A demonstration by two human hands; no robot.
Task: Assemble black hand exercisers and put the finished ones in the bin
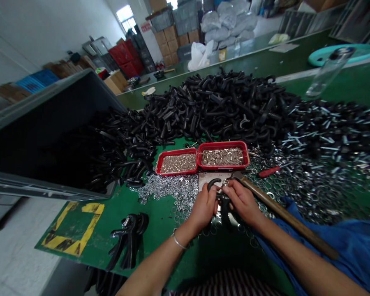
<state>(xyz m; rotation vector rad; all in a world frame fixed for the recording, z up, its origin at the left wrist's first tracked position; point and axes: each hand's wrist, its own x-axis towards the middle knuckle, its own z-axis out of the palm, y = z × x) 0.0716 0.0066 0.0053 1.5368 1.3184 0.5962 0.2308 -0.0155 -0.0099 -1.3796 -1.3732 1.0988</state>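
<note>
My left hand [204, 205] is closed round a black clamp [224, 207], whose curved jaw [214, 182] sticks up past the thumb. Closed on the same clamp from the other side is my right hand [243, 202], its fingertips at a small shiny metal piece [225, 182], perhaps a coil spring. Fingers hide much of the clamp. Beneath the hands lies a pale metal plate [204, 179]. A hammer [274, 205] with a wooden handle rests beside my right forearm. Just beyond are a red tray [198, 161] of short metal pins and another red tray [158, 166] of tiny metal parts.
Black clamp parts [222, 98] form a big heap behind the trays. A grey crate [111, 191] lies tipped at left. Loose nuts [169, 187], metal rings [302, 189] and a red screwdriver [269, 172] surround the plate. Several clamps [129, 242] with springs lie front left; blue cloth [329, 234] at right.
</note>
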